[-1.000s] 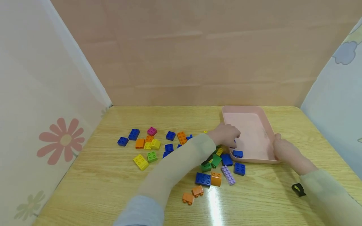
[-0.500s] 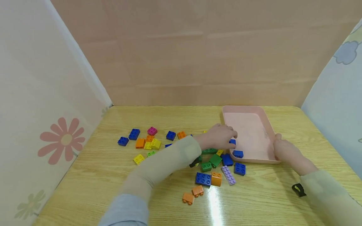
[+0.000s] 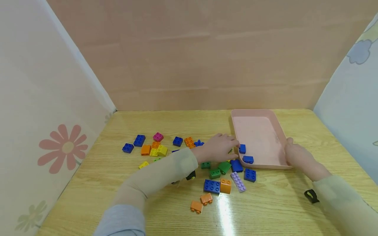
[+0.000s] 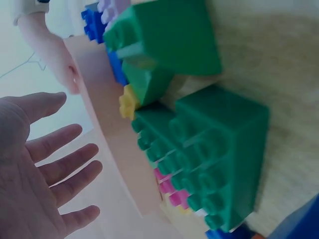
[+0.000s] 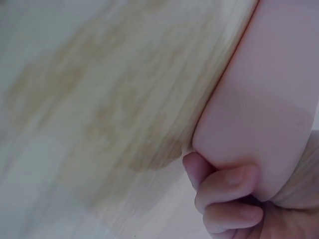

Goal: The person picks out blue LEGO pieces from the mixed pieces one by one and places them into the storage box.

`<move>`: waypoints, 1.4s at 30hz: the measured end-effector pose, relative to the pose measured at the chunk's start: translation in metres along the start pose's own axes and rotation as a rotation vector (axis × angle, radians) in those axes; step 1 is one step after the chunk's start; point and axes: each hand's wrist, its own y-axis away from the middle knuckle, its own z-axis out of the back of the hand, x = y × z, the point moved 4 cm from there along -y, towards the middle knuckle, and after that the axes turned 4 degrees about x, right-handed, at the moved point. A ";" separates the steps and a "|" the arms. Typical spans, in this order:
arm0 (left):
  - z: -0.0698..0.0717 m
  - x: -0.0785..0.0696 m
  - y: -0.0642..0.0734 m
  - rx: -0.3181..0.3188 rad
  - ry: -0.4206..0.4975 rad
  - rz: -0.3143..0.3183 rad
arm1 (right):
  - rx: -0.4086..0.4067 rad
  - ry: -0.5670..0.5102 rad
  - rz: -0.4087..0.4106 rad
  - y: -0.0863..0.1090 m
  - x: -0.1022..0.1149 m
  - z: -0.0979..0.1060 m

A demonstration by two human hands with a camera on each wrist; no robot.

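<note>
My left hand (image 3: 218, 148) is over the left wall of the pink tray (image 3: 260, 134), its fingers apart and loosely bent with nothing between them. In the left wrist view the spread left hand (image 4: 45, 169) shows beside green building bricks (image 4: 239, 144) and a small yellow piece (image 4: 128, 102). Two blue bricks lie in the tray's near left corner, one at the wall (image 3: 242, 148) and the other at the front edge (image 3: 248, 159). My right hand (image 3: 299, 157) grips the tray's near right corner. In the right wrist view, curled fingers (image 5: 227, 181) press against the outer wall.
Around the left forearm lie loose bricks: a lilac one (image 3: 238, 182), a blue one (image 3: 250, 175), two orange ones near the front (image 3: 200, 202), and several blue, yellow and orange ones to the left (image 3: 161, 150). A black strap piece (image 3: 311, 196) hangs by the right sleeve.
My left hand has drawn back leftward out of the tray, and a blue brick now lies there by the wall. Its fingers have opened. The right hand stays on the tray corner.
</note>
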 end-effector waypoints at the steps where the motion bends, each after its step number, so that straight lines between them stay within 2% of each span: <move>1: -0.001 0.000 0.001 0.001 -0.007 0.003 | -0.005 0.007 0.009 0.000 0.000 0.001; 5: -0.003 -0.001 0.005 0.033 -0.018 0.030 | -0.013 0.029 0.023 0.000 0.000 0.002; 9: -0.008 -0.001 0.007 0.078 -0.010 0.049 | 0.008 0.021 0.004 -0.001 -0.001 0.003; 15: -0.017 -0.008 0.007 0.107 -0.067 0.043 | 0.000 0.026 0.012 0.000 -0.001 0.003; 21: -0.022 -0.015 0.006 0.124 -0.130 0.036 | -0.047 0.069 0.045 0.001 0.000 0.002; 27: -0.029 -0.021 0.000 0.157 -0.135 0.043 | -0.013 0.028 0.011 0.001 0.000 0.001; 33: -0.033 -0.023 -0.002 0.163 -0.115 0.078 | 0.020 -0.001 -0.006 0.000 0.000 0.000; 42: -0.034 -0.020 -0.009 0.131 -0.063 0.078 | 0.022 -0.006 -0.017 -0.001 -0.001 -0.001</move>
